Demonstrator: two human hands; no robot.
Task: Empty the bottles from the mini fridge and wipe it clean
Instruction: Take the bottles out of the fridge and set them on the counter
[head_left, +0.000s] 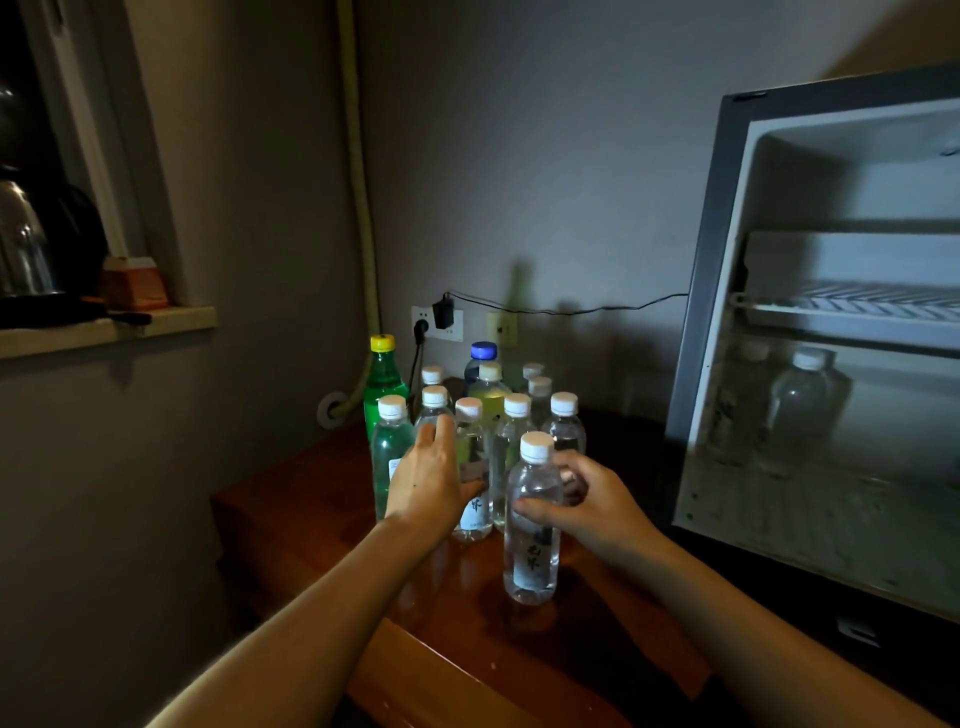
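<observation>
Right hand (582, 499) grips clear white-capped plastic bottle (534, 525) on brown wooden worktop (467, 639) — left hand (431, 478), fingers straight, steadies the far cluster, likely against toppling.

Bottles (470, 415) on table (322, 499) — fridge (706, 312) to right.

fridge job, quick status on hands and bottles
Right hand grips front bottle on table. Left hand open against bottle cluster. Two bottles left in fridge.
</observation>
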